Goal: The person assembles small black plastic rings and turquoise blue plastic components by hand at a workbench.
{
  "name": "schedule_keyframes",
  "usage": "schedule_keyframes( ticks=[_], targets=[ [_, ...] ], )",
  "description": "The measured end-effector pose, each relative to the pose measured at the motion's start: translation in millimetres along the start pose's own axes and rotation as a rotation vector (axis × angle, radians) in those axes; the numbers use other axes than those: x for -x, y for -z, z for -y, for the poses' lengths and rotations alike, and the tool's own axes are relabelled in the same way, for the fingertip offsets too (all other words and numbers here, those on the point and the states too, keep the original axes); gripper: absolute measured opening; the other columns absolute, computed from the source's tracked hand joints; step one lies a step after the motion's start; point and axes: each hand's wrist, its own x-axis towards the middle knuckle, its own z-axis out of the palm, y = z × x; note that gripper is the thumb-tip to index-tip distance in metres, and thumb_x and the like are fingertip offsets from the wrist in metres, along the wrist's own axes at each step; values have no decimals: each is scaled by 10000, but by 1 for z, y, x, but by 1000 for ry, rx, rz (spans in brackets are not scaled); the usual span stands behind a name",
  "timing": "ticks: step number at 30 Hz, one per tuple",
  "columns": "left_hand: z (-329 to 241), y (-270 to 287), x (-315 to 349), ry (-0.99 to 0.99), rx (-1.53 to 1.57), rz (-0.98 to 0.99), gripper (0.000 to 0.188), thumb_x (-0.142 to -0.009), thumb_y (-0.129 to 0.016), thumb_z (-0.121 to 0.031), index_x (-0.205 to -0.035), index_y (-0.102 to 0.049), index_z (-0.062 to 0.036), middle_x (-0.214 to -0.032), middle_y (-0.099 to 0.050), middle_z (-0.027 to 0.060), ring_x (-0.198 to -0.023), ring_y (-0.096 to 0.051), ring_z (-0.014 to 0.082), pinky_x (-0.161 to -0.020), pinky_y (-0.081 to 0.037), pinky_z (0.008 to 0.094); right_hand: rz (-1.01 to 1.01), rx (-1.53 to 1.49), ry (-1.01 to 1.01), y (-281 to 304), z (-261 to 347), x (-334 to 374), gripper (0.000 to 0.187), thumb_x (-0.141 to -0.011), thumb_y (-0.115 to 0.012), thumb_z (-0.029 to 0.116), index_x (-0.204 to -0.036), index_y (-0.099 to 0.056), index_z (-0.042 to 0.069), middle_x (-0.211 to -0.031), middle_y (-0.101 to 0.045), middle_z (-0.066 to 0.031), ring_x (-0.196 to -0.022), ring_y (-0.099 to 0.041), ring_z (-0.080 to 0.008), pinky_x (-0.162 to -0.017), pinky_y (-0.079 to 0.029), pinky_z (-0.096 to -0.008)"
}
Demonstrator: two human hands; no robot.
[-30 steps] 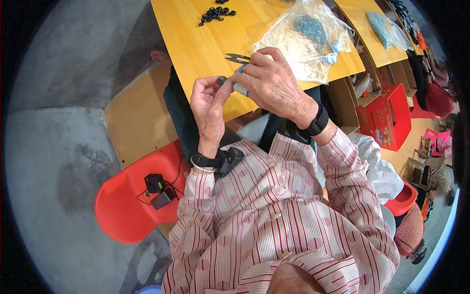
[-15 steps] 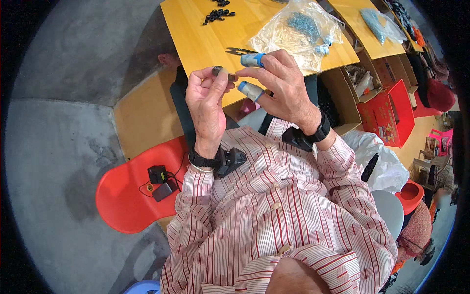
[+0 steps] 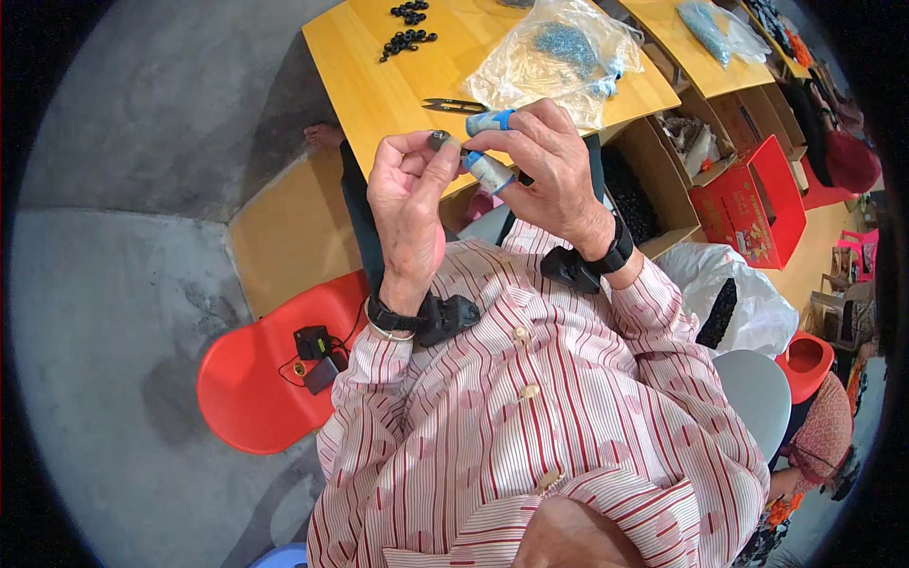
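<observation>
My left hand (image 3: pixel 409 194) pinches a small dark rounded part (image 3: pixel 437 140) between thumb and fingers, above the near edge of the yellow table. The thumb covers much of it. My right hand (image 3: pixel 549 175) comes in from the right, its thumb and a finger closed at the part's right end. Blue and whitish wraps (image 3: pixel 490 173) cover its thumb and one finger. Beyond the hands, dark thread snips (image 3: pixel 454 106) lie on the tabletop. Several small black ring-like pieces (image 3: pixel 405 43) lie farther left on it.
A clear plastic bag (image 3: pixel 559 62) with bluish contents lies on the yellow table (image 3: pixel 365 90). To the right are cardboard boxes, a red box (image 3: pixel 753 208) and a white plastic bag (image 3: pixel 748 293). A red chair (image 3: pixel 251 379) with small black devices stands at left. Another person's sleeve (image 3: pixel 819 431) shows at lower right.
My right thumb has come up to the part and closed against the finger there. My left hand still grips the part. The whole view has shifted slightly.
</observation>
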Motion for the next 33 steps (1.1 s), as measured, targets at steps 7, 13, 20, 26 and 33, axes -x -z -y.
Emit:
schedule_keyframes(
  ticks=[7, 13, 20, 26, 33],
  targets=[
    [-3, 0, 4, 49, -302, 93, 183, -877, -648, -43, -1005, -522, -7, -912, -591, 52, -837, -568, 82, -748, -469, 210, 238, -189, -144, 37, -14, -8, 181, -803, -714, 151, -938, -682, 34, -868, -663, -71, -792, -581, -226, -712, -461, -327],
    [-3, -4, 7, 91, -333, 211, 191, -879, -646, -53, -1009, -516, 1, -913, -590, 55, -812, -575, 89, -736, -488, 225, 378, -310, -240, 43, -30, -8, 181, -842, -697, 180, -960, -691, 44, -886, -673, -65, -823, -598, -200, -728, -468, -327],
    [0, -5, 8, 103, -383, 242, 186, -876, -643, -26, -1031, -546, 6, -958, -580, 45, -864, -542, 93, -805, -446, 221, 450, -301, -249, 48, -33, -10, 230, -830, -687, 246, -980, -711, 73, -889, -672, -104, -830, -620, -253, -725, -489, -354],
    [-2, -7, 9, 92, -414, 250, 182, -879, -641, -30, -1019, -532, 10, -927, -598, 49, -832, -569, 93, -763, -475, 226, 473, -213, -146, 51, -30, -15, 195, -790, -684, 149, -969, -711, 77, -858, -658, -92, -829, -603, -259, -723, -482, -371],
    [-2, -8, 11, 86, -475, 259, 166, -877, -637, -30, -994, -527, 14, -871, -631, 61, -773, -614, 100, -714, -505, 233, 483, -147, -46, 51, -28, -16, 193, -748, -669, 88, -937, -704, 74, -795, -625, -94, -809, -594, -273, -709, -471, -384]
  ],
)
